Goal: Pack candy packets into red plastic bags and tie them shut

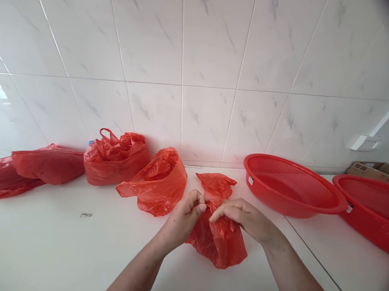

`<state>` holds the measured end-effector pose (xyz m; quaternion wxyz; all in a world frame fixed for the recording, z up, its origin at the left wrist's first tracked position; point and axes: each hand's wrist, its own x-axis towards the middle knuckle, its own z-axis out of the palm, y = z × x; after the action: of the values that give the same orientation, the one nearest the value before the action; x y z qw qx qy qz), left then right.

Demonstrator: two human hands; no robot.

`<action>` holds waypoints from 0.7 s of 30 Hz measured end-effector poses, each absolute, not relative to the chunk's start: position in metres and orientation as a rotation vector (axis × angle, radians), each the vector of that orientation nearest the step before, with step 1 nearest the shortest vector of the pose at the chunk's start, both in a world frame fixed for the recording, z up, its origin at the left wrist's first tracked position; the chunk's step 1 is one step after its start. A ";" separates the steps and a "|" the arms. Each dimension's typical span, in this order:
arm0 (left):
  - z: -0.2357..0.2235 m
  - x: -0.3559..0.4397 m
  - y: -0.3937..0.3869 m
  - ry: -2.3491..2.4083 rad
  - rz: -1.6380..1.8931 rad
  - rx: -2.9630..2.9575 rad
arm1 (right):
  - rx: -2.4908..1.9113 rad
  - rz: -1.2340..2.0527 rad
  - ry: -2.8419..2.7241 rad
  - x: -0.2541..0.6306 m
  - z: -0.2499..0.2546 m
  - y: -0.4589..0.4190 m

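Between my hands is a red plastic bag (224, 244), its gathered top at my fingers and its body hanging down toward the white table. My left hand (189, 213) pinches the bag's upper edge between thumb and curled fingers. On the other side, my right hand (242, 214) has its fingers bent over the bunched plastic, closed on it; the thumb is hidden. Just behind the hands lies a crumpled piece of red plastic (218, 184); I cannot tell whether it belongs to the same bag.
Against the tiled wall (156, 108) stand a slumped red bag (162, 182), a fuller one with a loop handle (117, 164) and more red bags (52, 164). Two red plastic baskets (291, 186) sit at the right, near a cardboard box (375, 173) and a socket (365, 142).
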<state>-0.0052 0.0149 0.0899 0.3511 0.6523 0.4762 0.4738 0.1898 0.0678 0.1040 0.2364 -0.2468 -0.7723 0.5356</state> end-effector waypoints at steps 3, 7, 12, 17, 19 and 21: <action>0.088 -0.002 0.015 1.303 1.215 1.659 | -0.841 1.358 -2.090 0.186 0.104 0.065; 0.091 0.003 0.012 1.386 1.182 1.685 | -1.095 0.953 -2.067 0.177 0.098 0.067; 0.093 0.008 0.009 1.481 1.146 1.743 | -1.255 0.582 -2.054 0.166 0.083 0.074; 0.092 0.008 0.009 1.561 1.074 1.858 | -0.982 1.213 -1.848 0.171 0.090 0.071; 0.092 0.005 0.007 1.570 1.062 1.959 | -0.803 1.503 -1.737 0.176 0.094 0.071; 0.093 0.001 0.001 1.544 1.065 2.062 | -0.763 1.584 -1.644 0.180 0.093 0.076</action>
<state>0.0011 0.0009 0.0928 0.1763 0.7282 0.5452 0.3761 0.1798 0.0761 0.0934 0.3589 -0.2960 -0.6374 0.6142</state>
